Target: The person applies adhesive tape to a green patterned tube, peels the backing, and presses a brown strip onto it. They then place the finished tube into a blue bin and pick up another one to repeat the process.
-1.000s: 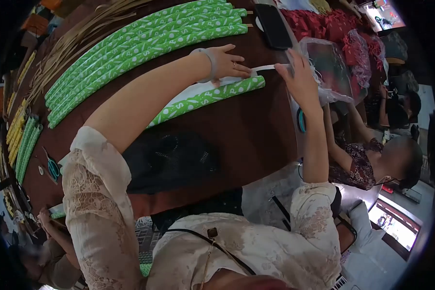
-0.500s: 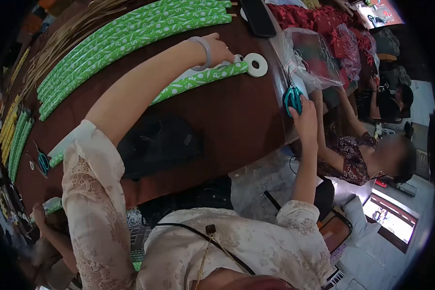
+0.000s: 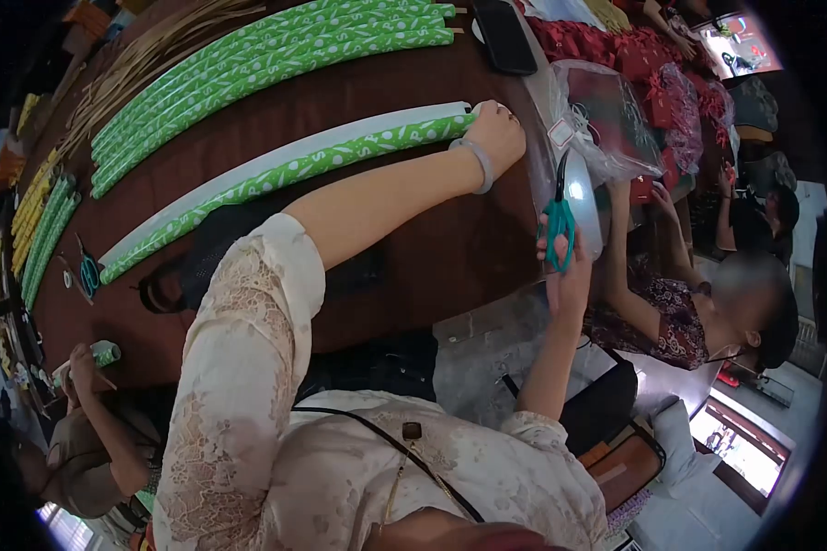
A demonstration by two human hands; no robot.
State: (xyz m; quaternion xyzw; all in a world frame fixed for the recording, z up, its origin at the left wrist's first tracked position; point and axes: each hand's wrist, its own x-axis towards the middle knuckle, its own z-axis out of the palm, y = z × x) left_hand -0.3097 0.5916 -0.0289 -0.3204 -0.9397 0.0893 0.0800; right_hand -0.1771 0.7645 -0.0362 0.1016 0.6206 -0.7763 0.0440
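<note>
My left hand (image 3: pixel 498 133), with a bracelet at the wrist, has its fingers curled at the right end of a green patterned paper roll (image 3: pixel 322 156). White paper shows along the roll's far edge. The closed hand covers the spot where a white tape roll lay, and what is in the fingers is hidden. My right hand (image 3: pixel 570 275) grips a pair of scissors (image 3: pixel 559 225) by its teal handles, the dark blades pointing away from me, near the table's right edge.
Several finished green rolls (image 3: pixel 276 83) lie at the far side, near a black phone (image 3: pixel 505 37). A dark bag (image 3: pixel 220 248) is in front of me. Plastic bags (image 3: pixel 606 119) and red items lie right. Another pair of scissors (image 3: pixel 89 274) is left. Co-workers sit on both sides.
My left hand has moved right and toward me, from behind the roll onto its right end, covering the tape roll. My right hand has turned the scissors so the blades point away.
</note>
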